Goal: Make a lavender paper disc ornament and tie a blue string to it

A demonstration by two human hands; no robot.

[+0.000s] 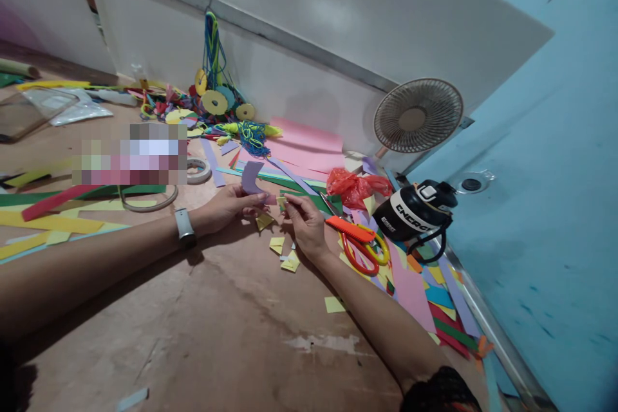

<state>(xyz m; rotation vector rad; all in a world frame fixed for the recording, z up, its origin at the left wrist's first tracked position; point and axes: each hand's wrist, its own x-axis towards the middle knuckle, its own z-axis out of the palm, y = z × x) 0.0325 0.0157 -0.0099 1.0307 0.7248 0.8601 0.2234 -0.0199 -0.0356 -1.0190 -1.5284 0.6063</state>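
Note:
My left hand (236, 206) is closed on a curled strip of purple paper (252, 178), which rises above the fingers. Between the two hands shows a small pink bit at the strip's lower end. My right hand (305, 222) pinches a small yellow piece of paper (282, 202) close to that end; whether the two pieces touch I cannot tell. Small folded yellow paper pieces (290, 261) lie on the table below the hands. Just right of my right hand rest scissors (360, 257) with red and yellow handles and an orange cutter (350, 229).
A black bottle (410, 212) leans at the right, near paper scraps (410, 290) and a red plastic bag (355, 187). A fan (418, 116) stands behind. Tape (197, 170), pink sheets (304, 148) and corded decorations (215, 102) lie toward the back. Colored strips (53, 221) spread left.

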